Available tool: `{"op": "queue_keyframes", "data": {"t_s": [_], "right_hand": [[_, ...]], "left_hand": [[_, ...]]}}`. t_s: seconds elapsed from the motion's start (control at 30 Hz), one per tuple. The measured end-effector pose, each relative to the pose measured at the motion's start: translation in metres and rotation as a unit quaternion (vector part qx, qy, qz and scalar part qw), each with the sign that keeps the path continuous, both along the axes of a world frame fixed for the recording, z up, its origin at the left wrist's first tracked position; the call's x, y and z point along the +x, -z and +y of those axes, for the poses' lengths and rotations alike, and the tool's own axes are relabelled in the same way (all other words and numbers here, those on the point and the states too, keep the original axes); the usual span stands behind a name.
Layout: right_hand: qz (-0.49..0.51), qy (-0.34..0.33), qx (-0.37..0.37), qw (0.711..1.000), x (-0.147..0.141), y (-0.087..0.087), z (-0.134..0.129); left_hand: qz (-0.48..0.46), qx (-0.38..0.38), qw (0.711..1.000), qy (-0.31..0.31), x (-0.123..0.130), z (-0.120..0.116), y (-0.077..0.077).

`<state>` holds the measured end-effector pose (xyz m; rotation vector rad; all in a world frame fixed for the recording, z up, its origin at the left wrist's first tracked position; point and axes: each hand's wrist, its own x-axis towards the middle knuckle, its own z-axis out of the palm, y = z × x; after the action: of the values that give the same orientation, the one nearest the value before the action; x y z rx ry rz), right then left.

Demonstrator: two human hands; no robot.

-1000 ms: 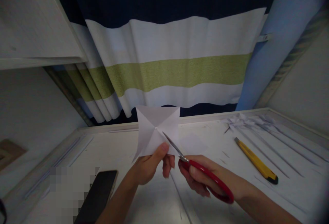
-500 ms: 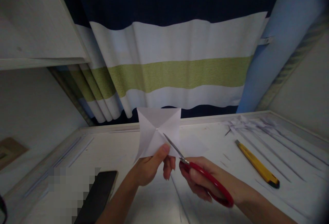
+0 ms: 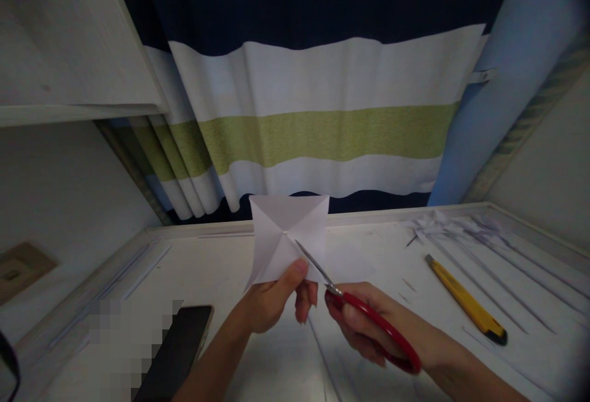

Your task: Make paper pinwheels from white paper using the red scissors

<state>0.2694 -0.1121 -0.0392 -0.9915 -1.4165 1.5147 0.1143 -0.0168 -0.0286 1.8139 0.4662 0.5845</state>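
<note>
A square sheet of white paper [image 3: 288, 214], creased along its diagonals, is held up above the table. My left hand [image 3: 276, 300] pinches its lower edge, thumb in front and fingers behind. Red-handled scissors [image 3: 385, 328] are gripped in my right hand [image 3: 364, 322], fingers through the loops. Their blades lie at the paper's lower right, pointing up and left toward its centre, and look closed or nearly so. One blade may be behind the sheet; I cannot tell.
A yellow utility knife [image 3: 465, 297] lies on the white table [image 3: 221, 267] at right, near a bunch of white paper strips [image 3: 479, 267]. A dark phone [image 3: 179, 350] rests at left. Behind the table hangs a striped curtain [image 3: 322, 134].
The whole view has shifted slightly, so everything sits a little farther right. The scissors and paper keep almost the same position relative to each other.
</note>
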Motion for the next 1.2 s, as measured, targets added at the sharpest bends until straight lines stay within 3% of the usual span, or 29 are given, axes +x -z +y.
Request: {"op": "queue_keyframes", "data": {"t_s": [0.43,1.2], "right_hand": [[0.008,-0.001,-0.004,1.000,0.0027,0.0080,0.0003],[-0.010,0.011,-0.022,1.000,-0.0009,0.0004,-0.0011]], "left_hand": [[-0.011,-0.006,1.000,0.015,0.0001,0.0017,0.0037],[-0.017,-0.022,1.000,0.013,0.0005,-0.0003,0.0036]]}}
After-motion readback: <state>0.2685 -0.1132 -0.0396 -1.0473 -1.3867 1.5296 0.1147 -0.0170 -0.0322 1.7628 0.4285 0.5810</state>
